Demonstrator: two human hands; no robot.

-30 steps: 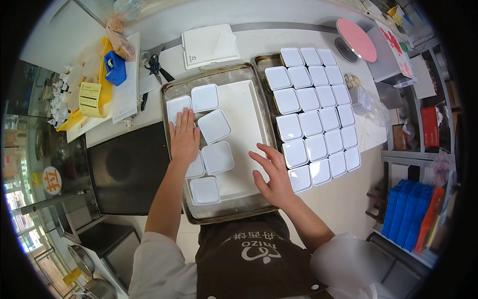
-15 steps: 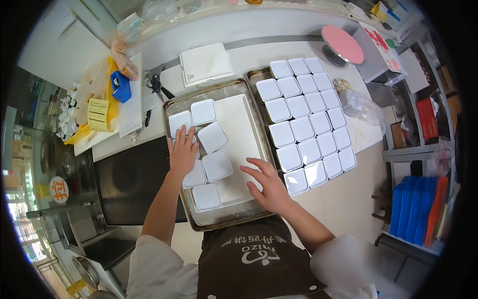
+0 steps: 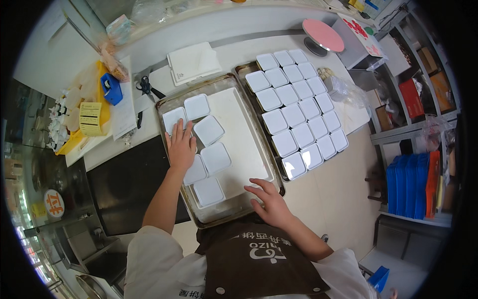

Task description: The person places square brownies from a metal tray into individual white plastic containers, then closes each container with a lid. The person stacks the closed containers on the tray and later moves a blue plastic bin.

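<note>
A metal baking tray (image 3: 234, 213) lined with white paper lies in front of me. Several square white lidded boxes (image 3: 209, 130) sit along its left side. My left hand (image 3: 180, 146) lies flat, fingers spread, on the boxes at the tray's left edge. My right hand (image 3: 269, 202) rests open on the tray's near right corner, holding nothing. A second tray (image 3: 241, 68) to the right is filled with rows of the same white boxes (image 3: 294, 115).
A stack of white sheets (image 3: 193, 62) lies behind the trays, with scissors (image 3: 147, 87) and a blue box (image 3: 110, 88) to the left. A pink cake turntable (image 3: 322, 36) stands at the back right. Shelves and blue crates (image 3: 403, 184) stand on the right.
My right hand has slid toward me, from the paper near the tray's right side to its near right corner. My left hand stays on the boxes. The view has shifted slightly.
</note>
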